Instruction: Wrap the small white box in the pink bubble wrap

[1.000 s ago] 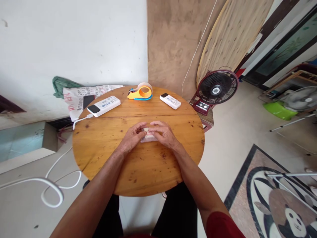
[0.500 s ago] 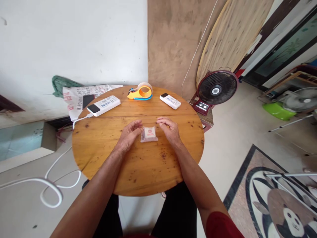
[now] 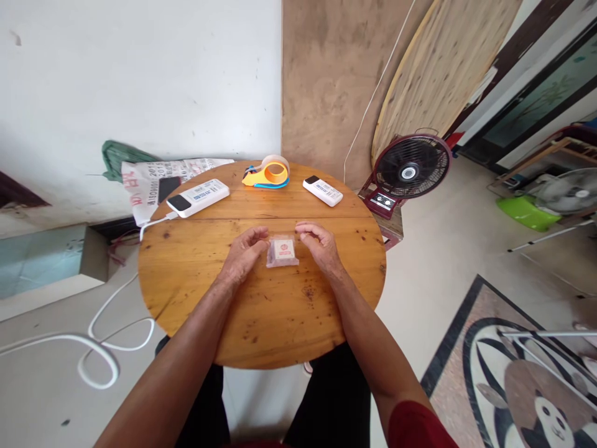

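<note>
A small white packet with red print (image 3: 283,250), in clear wrapping, lies on the round wooden table (image 3: 280,323). My left hand (image 3: 245,250) rests just left of it, fingers curved and apart from the thumb, its fingertips close to the wrapping's edge. On the packet's other side, my right hand (image 3: 320,246) rests with its fingers loosely bent and a small gap between it and the packet. Neither hand holds anything.
Along the table's back are a white device with a cable (image 3: 200,198), an orange and blue tape dispenser (image 3: 265,174) and a smaller white device (image 3: 323,190). A dark red fan (image 3: 410,171) stands beyond the right edge.
The view has shifted slightly, so the table and the things at its back appear a little further right. Both hands and the packet keep nearly the same places.
</note>
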Motion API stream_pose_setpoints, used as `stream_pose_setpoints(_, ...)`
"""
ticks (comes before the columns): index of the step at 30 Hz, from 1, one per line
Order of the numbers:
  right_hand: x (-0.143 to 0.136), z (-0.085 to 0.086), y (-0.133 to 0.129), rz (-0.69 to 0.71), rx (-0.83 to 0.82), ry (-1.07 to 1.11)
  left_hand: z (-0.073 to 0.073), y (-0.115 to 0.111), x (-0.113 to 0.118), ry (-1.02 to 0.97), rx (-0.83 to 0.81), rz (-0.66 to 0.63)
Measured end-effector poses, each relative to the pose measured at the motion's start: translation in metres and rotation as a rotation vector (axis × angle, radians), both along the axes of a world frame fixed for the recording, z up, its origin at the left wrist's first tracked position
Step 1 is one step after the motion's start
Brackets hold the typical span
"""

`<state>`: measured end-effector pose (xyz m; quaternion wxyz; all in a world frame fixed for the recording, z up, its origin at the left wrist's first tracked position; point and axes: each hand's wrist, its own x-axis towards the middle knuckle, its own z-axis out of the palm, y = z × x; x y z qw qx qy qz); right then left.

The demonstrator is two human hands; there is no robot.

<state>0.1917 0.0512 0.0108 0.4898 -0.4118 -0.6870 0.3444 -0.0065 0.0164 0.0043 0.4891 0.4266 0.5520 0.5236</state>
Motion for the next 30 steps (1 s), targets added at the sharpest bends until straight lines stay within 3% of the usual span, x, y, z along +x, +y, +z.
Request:
stream_pose_setpoints(6, 0.000, -0.004, 0.002, 0.021, -0.015, -0.043, -0.004, 0.000, 0.000, 0.009, 0.027, -0.047)
stream_pose_setpoints(12, -0.001, -0.017, 0.009, -0.064, -0.119, -0.077, -0.002, 0.000, 0.004, 0.074, 0.016, -0.076)
stream_pose_setpoints(17, -0.005, -0.022, 0.011, -0.055, -0.182, -0.005, -0.005, -0.001, 0.005, 0.099, 0.033, -0.099)
stream_pose_setpoints(30, -0.028, -0.006, 0.046, 0.036, -0.402, -0.032, -0.014, 0.003, 0.010, -0.016, 0.088, -0.125)
